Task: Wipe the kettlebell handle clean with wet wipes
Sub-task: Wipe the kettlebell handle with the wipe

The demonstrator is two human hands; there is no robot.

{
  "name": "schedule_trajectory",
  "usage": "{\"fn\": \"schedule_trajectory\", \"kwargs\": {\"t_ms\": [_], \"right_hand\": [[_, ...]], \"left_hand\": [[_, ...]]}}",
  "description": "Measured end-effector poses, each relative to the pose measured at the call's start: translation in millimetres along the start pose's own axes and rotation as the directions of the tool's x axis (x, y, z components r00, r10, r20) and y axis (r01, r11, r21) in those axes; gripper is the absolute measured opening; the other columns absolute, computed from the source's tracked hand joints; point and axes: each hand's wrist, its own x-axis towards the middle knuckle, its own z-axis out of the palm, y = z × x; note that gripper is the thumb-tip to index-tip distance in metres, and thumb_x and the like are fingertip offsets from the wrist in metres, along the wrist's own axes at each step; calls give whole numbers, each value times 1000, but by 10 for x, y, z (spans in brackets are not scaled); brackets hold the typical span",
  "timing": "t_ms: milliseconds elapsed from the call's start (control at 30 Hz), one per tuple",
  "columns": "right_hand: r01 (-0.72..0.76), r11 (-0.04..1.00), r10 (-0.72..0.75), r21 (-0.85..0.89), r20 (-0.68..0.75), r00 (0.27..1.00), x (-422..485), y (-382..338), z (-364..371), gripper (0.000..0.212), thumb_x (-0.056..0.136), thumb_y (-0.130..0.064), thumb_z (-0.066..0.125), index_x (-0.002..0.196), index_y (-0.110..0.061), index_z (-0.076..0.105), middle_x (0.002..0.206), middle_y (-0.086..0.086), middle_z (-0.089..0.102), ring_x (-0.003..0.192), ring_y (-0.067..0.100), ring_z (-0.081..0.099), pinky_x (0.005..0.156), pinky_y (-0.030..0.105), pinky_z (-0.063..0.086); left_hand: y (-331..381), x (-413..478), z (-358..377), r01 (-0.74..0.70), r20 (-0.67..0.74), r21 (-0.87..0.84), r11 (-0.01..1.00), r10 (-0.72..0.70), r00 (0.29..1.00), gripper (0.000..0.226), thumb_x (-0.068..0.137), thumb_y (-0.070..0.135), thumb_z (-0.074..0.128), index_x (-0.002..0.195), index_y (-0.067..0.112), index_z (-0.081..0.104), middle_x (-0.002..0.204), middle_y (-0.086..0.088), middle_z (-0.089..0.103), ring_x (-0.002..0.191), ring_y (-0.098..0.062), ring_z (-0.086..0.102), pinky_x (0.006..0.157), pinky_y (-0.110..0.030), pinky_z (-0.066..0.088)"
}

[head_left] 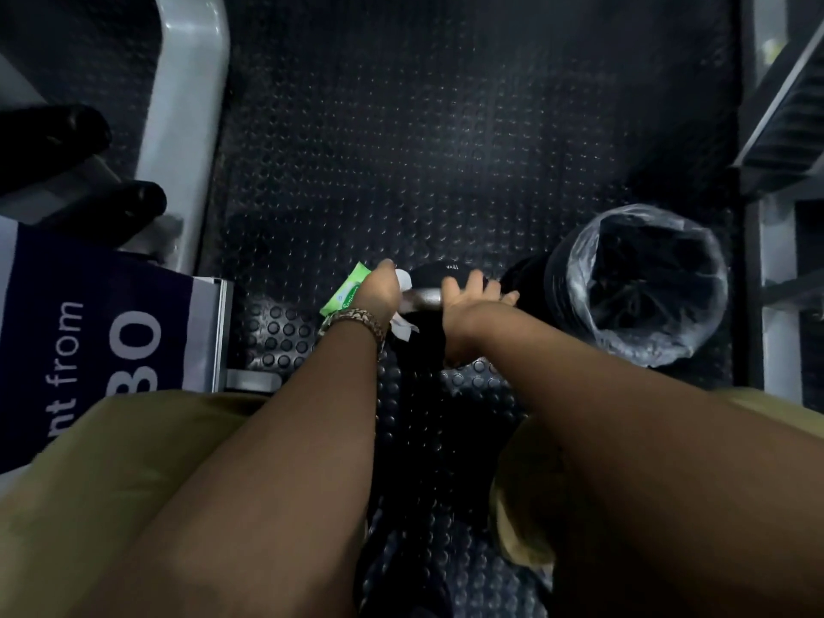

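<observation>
A black kettlebell (439, 270) stands on the studded rubber floor, its grey metal handle (423, 297) running left to right between my hands. My left hand (381, 289), with a bracelet at the wrist, is closed around a white wet wipe (403, 327) pressed against the left end of the handle. My right hand (472, 296) rests over the right end of the handle with its fingers spread across the kettlebell's top. A green pack of wet wipes (345, 289) lies on the floor just left of my left hand.
A black bin with a clear plastic liner (646, 283) stands right of the kettlebell. A grey machine frame (187, 127) and a dark blue sign (98, 332) are at the left; metal steps (784, 127) rise at the right. My knees fill the foreground.
</observation>
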Motion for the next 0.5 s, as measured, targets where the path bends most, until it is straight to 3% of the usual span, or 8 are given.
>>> {"fn": "schedule_trajectory", "kwargs": {"t_ms": [67, 167, 267, 367, 500], "right_hand": [[4, 1000, -4, -12, 17, 1000, -24, 7, -35, 112, 61, -34, 97, 144, -27, 22, 147, 14, 23, 141, 41, 28, 119, 68, 20], [2, 999, -1, -34, 34, 999, -20, 1, -59, 112, 64, -32, 95, 146, -26, 18, 148, 16, 20, 141, 42, 27, 118, 68, 21], [0, 999, 2, -44, 47, 999, 17, -5, -32, 114, 66, -30, 93, 148, -27, 15, 148, 16, 17, 142, 43, 25, 119, 69, 19], [5, 999, -2, -46, 58, 998, 33, 3, -36, 118, 64, -31, 95, 150, -28, 13, 151, 16, 13, 143, 43, 22, 119, 70, 18], [18, 999, -15, -44, 71, 997, -7, 15, -63, 121, 65, -33, 95, 152, -27, 11, 153, 17, 10, 144, 44, 20, 119, 71, 18]], "left_hand": [[59, -23, 28, 2, -28, 3, 1000, -2, 1000, 70, 89, 58, 38, 130, 8, 63, 137, -13, 61, 128, -32, 56, 116, -46, 37], [52, 38, 87, 25, 11, -19, 1000, -25, 1000, 51, 96, 54, 39, 98, 14, 71, 129, -12, 67, 120, -30, 61, 112, -42, 42], [-51, 112, 152, 56, 39, -55, 997, -54, 998, 50, 100, 54, 43, 116, 14, 67, 135, -14, 62, 129, -32, 58, 116, -45, 40], [-80, 175, 200, 60, 45, -94, 994, -56, 997, 53, 100, 57, 45, 111, 9, 67, 124, -12, 65, 109, -29, 65, 107, -39, 46], [39, 91, 174, 109, 97, -73, 991, -102, 990, 82, 98, 62, 41, 153, 1, 40, 157, -21, 41, 145, -39, 41, 120, -52, 30]]}}
